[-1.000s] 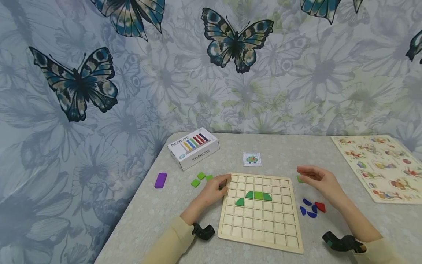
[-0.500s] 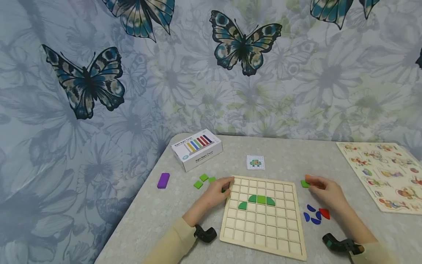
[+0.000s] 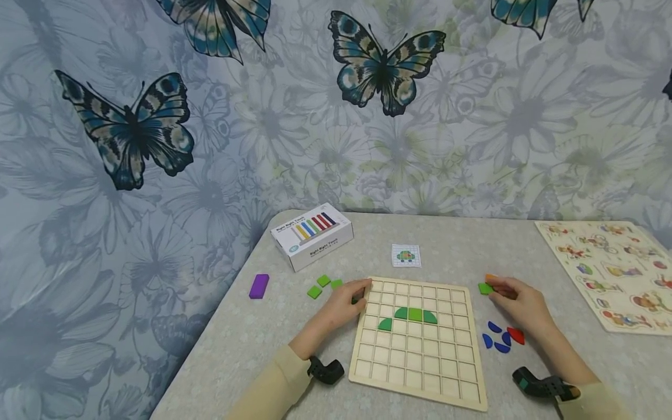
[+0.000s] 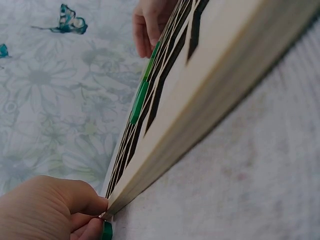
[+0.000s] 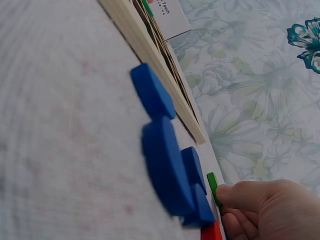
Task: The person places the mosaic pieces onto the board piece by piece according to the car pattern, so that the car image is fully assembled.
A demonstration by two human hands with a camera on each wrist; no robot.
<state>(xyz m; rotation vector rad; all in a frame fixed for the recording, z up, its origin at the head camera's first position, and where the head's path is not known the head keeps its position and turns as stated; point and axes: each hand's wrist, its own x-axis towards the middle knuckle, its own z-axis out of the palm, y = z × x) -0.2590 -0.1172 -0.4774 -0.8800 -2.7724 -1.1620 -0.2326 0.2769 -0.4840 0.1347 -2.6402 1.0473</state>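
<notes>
A wooden grid board (image 3: 420, 361) lies on the table, with dark green quarter-rounds (image 3: 430, 317) and a light green square tile (image 3: 415, 315) in its cells. My left hand (image 3: 341, 303) holds the board's far left corner between thumb and fingers. A dark green piece (image 4: 107, 231) shows by those fingertips; whether they touch it I cannot tell. Right of the board, my right hand (image 3: 517, 300) pinches a green square tile (image 3: 485, 288) on the table. An orange piece (image 3: 490, 277) peeks out behind its fingers, mostly hidden. Nearer me lie several blue half-round pieces (image 3: 502, 347) and a red piece (image 3: 516, 335).
Loose green squares (image 3: 314, 291) lie left of the board, a purple block (image 3: 259, 286) farther left. A white box (image 3: 313, 236) stands behind. A small picture card (image 3: 406, 255) lies beyond the board. A large illustrated board (image 3: 609, 274) covers the table's right side.
My right hand has lowered and its fingers have come together on the green square tile. The orange piece now shows. My left hand has stayed at the board's corner.
</notes>
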